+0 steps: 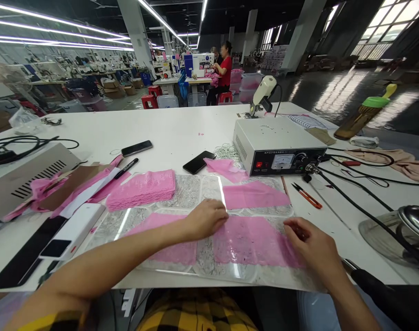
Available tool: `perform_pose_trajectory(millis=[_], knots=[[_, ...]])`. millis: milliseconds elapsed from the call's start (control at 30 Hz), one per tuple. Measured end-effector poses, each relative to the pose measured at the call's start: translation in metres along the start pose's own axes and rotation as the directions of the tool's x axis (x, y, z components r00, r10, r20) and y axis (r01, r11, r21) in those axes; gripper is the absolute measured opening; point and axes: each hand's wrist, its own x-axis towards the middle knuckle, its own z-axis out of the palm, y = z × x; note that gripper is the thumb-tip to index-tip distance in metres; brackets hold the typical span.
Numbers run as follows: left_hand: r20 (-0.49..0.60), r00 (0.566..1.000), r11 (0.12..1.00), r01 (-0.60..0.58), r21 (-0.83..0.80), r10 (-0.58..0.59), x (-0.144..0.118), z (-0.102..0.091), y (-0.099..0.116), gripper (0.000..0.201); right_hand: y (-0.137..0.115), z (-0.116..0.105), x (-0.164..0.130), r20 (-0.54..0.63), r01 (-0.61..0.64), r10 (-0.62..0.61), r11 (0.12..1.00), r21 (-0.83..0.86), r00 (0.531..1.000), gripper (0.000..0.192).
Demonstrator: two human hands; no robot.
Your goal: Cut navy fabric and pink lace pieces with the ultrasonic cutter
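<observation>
A sheer pink fabric piece (246,243) lies in front of me on a clear mat with a grey marbled pattern (205,264). My left hand (206,219) is closed at its upper left corner, fingers pinched on the edge. At the slanted right edge, my right hand (313,243) pinches the same piece, its fingertips partly hidden. Under my left forearm a second pink piece (182,250) is spread out, partly covered. Farther up the mat rest another pink piece (254,195) and a neat stack of pink fabric pieces (144,188).
Behind the mat stands a grey control box (281,142) with cables running right. Orange thread snips (308,195), a glass jar (385,236) and a black-handled tool (375,285) are at right. Two phones (199,162), a white device (73,232) and a marker (127,168) lie about.
</observation>
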Motion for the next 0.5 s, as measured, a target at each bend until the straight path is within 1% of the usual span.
perform_pose_trajectory(millis=[100,200,267,333,500], knots=[[-0.003,0.998,0.998,0.069,-0.014,-0.069,0.04,-0.004,-0.011,0.013,-0.01,0.012,0.035,0.069,0.034,-0.038,0.998,0.052,0.997,0.025],[0.029,0.996,0.996,0.087,-0.036,-0.086,0.066,0.002,-0.021,0.007,-0.01,0.025,0.058,0.095,0.068,-0.073,0.996,0.056,0.993,0.024],[0.045,0.995,0.994,0.094,-0.061,-0.091,0.073,0.006,-0.026,0.006,-0.007,0.031,0.065,0.118,0.091,-0.098,0.994,0.056,0.988,0.022],[0.054,0.994,0.99,0.101,-0.096,-0.096,0.075,0.008,-0.029,0.011,-0.004,0.034,0.066,0.132,0.115,-0.121,0.992,0.054,0.984,0.022],[0.09,0.991,0.972,0.113,-0.205,-0.097,0.075,0.001,-0.036,0.019,-0.003,0.037,0.063,0.139,0.216,-0.221,0.975,0.047,0.965,0.028]])
